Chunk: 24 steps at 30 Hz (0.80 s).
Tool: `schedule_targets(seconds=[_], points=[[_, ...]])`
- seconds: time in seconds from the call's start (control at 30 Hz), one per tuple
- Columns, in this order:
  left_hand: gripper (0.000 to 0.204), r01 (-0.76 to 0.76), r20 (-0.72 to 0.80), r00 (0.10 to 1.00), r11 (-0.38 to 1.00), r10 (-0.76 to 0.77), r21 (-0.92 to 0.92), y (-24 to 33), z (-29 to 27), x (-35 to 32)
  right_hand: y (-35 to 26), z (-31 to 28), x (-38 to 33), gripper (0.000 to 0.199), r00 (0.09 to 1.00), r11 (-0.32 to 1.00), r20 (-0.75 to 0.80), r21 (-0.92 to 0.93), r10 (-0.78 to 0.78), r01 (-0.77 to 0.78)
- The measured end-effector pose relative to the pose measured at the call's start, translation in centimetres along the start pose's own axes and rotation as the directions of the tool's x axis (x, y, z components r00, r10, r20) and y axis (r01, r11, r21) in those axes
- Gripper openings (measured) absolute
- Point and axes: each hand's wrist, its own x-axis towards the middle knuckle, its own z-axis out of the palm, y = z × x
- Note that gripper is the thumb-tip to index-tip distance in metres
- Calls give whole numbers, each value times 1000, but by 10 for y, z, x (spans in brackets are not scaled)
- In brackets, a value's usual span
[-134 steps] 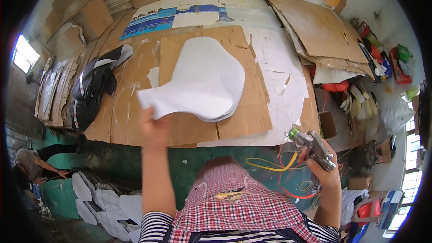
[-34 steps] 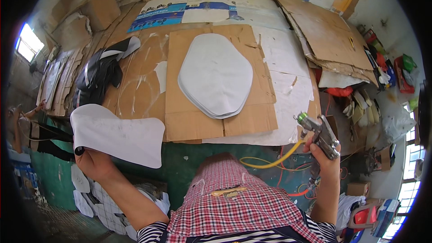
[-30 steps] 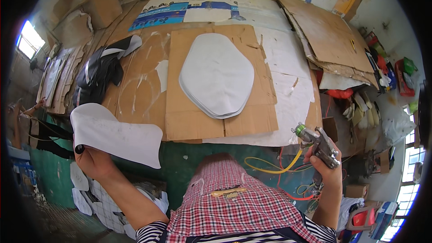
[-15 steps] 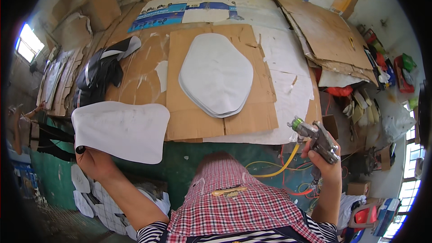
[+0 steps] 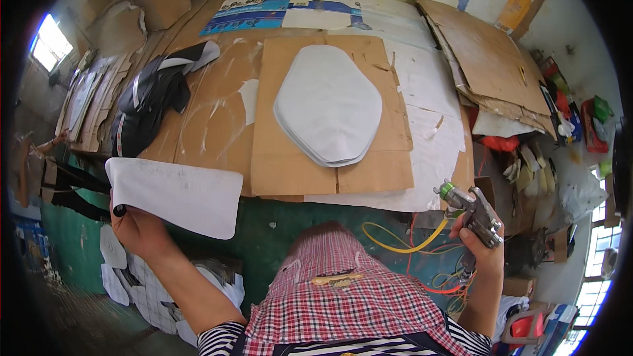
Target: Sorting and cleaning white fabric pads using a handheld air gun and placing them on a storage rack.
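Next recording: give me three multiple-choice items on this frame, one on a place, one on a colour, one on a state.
1. Where does the stack of white pieces lie?
A. on the cardboard sheet on the table
B. on the floor
C. in the left hand

2. What colour is the hose that runs to the spray gun?
A. black
B. yellow
C. white

3. How is the single white piece at the left?
A. flat on the table
B. held up off the table by the left hand
C. folded under the stack

Answers: 1 A, the stack rests in the middle of the brown sheet. 2 B, a yellow loop curves below the gun in the right hand. 3 B, the left hand grips its lower edge beyond the table's edge.
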Motion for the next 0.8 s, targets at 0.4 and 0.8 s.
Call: schedule_targets(seconds=[0.4, 0.8], points=[[35, -403, -514, 722, 885, 464, 233, 2, 45, -114, 53, -36, 15, 46, 958, 986, 280, -130, -62, 102], [24, -515, -733, 375, 785, 567, 344, 39, 15, -235, 16, 103, -36, 30, 808, 991, 589, -119, 24, 57]])
